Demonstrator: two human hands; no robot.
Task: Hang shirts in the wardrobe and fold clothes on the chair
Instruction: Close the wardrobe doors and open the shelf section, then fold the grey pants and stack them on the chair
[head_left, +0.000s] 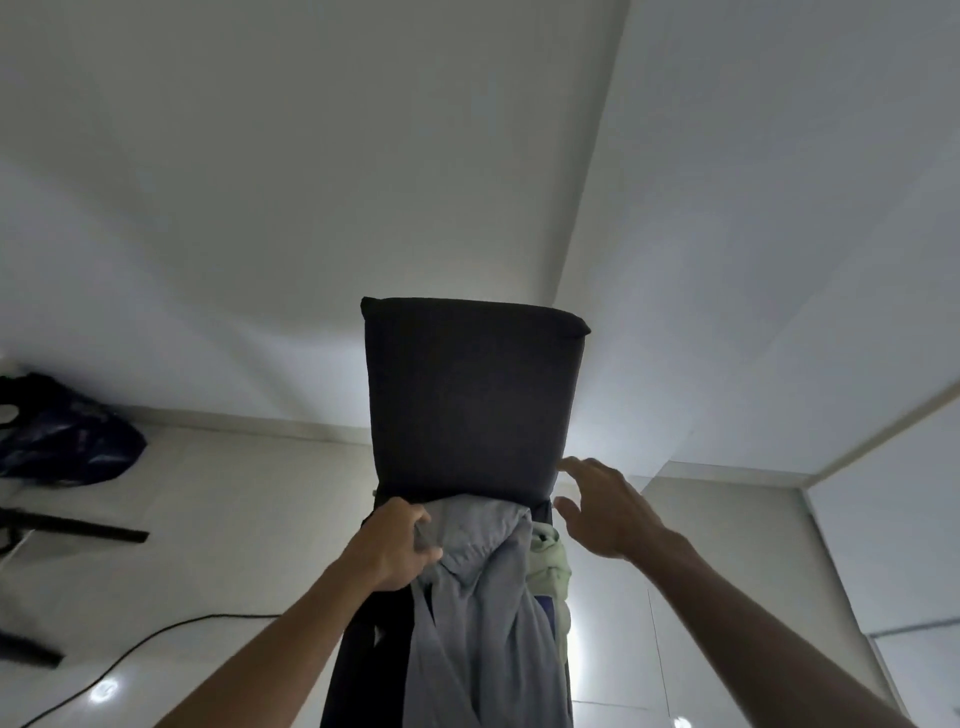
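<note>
A dark upholstered chair (467, 395) stands in front of me against a white wall. A grey-blue shirt (483, 613) hangs down over its seat, bunched near the collar. My left hand (400, 545) grips the shirt's upper left edge. My right hand (602, 509) hovers open just right of the chair back, fingers spread, touching nothing. A pale green garment (550, 566) lies under the shirt on the right side of the seat, mostly hidden, with a bit of blue cloth below it.
A dark blue bag (67, 441) lies on the tiled floor at the far left. Black bars (78, 527) and a black cable (156, 639) cross the floor on the left. A white panel, perhaps a wardrobe door (893, 545), stands at the right.
</note>
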